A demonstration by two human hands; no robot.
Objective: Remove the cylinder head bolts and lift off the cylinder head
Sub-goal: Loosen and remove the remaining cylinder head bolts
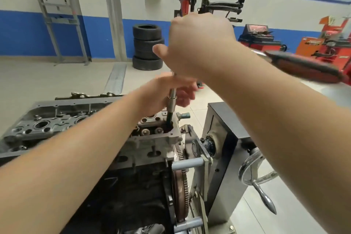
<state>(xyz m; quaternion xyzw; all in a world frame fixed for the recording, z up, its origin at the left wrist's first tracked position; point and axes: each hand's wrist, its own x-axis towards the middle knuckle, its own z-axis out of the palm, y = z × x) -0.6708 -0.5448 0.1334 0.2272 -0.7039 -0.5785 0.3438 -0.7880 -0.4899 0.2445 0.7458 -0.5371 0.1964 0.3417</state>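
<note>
The grey cylinder head [57,123] lies on top of the dark engine block [133,195], which is mounted on a stand. A socket extension bar [171,99] stands upright in a bolt well at the head's right end. My left hand [167,95] holds the bar with its fingers curled round it. My right hand [199,43] is closed over the top of the bar, where the wrench head is hidden. The wrench's red and black handle [303,66] sticks out to the right, blurred, behind my right forearm.
The toothed flywheel [180,173] sits at the engine's right end, next to the stand's grey box [224,138] and its chrome crank wheel [254,173]. A stack of tyres [148,47] stands by the blue and white wall. Red workshop machines [322,43] are at the back right.
</note>
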